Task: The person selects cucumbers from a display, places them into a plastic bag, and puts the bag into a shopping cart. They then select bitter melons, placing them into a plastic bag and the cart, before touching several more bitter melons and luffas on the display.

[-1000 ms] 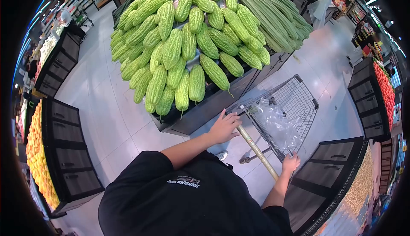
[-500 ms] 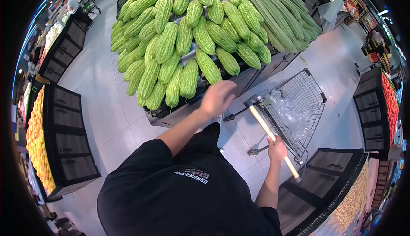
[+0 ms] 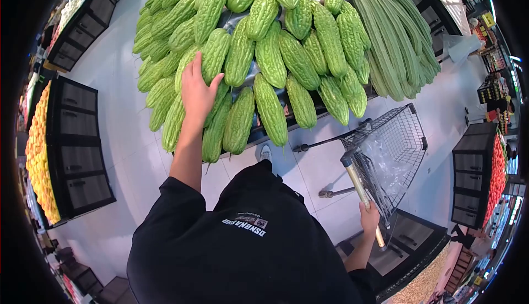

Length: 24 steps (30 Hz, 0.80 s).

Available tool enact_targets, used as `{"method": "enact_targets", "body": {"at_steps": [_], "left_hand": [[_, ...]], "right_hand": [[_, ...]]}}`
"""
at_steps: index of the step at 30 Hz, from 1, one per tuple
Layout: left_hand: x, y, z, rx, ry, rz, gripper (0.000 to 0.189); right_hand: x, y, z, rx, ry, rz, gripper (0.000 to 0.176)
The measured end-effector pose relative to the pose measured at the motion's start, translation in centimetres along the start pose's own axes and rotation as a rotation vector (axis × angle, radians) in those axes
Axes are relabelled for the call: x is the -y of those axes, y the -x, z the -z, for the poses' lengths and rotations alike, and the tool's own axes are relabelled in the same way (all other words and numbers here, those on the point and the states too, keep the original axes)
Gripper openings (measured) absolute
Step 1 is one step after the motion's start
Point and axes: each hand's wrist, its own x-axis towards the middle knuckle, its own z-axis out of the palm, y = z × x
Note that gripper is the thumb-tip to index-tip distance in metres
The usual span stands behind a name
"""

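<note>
My left hand (image 3: pixel 198 92) reaches over the front of a heap of light-green bitter melons (image 3: pixel 270 114). Its fingers point away from me with the thumb spread to the right, and the fingertips lie at the lower part of one bitter melon (image 3: pixel 216 50). Several more hang beneath and beside the wrist, partly hidden by the forearm. On the right, my right hand (image 3: pixel 369 216) is wrapped round the pale handle (image 3: pixel 357 182) of a wire shopping cart (image 3: pixel 413 158). Crumpled clear plastic bags (image 3: pixel 388 163) lie inside the cart.
Long ridged green gourds (image 3: pixel 388 37) lie right of the bitter melons. Dark cabinets bear orange-yellow fruit (image 3: pixel 39 150) at left and red produce (image 3: pixel 496 174) at right. A bin of small tan goods (image 3: pixel 421 282) stands behind the cart. Tiled floor (image 3: pixel 140 166) shows between the stands.
My left hand has swung left and forward from the heap's front edge onto the bitter melons. The heap appears closer. My right hand stays on the cart handle.
</note>
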Motion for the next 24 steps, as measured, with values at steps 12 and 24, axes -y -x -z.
{"method": "enact_targets", "body": {"at_steps": [12, 24], "left_hand": [[-5.9, -0.4, 0.9, -0.178, 0.375, 0.228, 0.074], [-18.4, 1.9, -13.4, -0.186, 0.498, 0.34, 0.075]], "right_hand": [[3.0, -7.4, 4.7, 0.399, 0.084, 0.13, 0.051], [17.6, -15.8, 11.5, 0.304, -0.141, 0.663, 0.045]]}}
